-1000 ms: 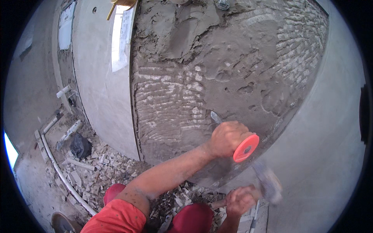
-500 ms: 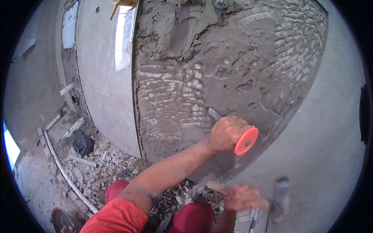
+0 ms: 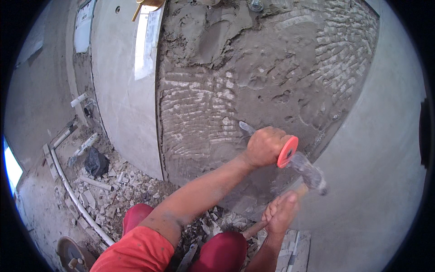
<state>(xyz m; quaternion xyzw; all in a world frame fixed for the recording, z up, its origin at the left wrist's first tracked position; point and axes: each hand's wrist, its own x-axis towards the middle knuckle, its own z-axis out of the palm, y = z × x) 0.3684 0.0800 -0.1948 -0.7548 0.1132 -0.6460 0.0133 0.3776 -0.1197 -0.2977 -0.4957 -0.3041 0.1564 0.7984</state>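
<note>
My left hand (image 3: 267, 146) is closed around a chisel (image 3: 247, 128) with a round orange hand guard (image 3: 284, 156). The blade sticks out past my fingers on the left. Its tip meets the rough grey mortar wall (image 3: 272, 86), by a ridged patch. My right hand (image 3: 280, 212) grips the wooden handle (image 3: 253, 230) of a hammer. The hammer head (image 3: 310, 174) is blurred and lies just below and right of the orange guard, at the chisel's struck end. Whether it touches that end, I cannot tell.
Smooth grey panels (image 3: 124, 113) border the mortar on both sides. Broken rubble (image 3: 136, 181) covers the ground below, with a long white pipe (image 3: 74, 199) and a black plastic bag (image 3: 96, 162). A bucket (image 3: 63, 245) stands at lower left. Brass hardware (image 3: 147, 3) shows at the top.
The hammer and my right hand have swung up toward the chisel's guarded end. My left hand and the chisel stay nearly in the same place.
</note>
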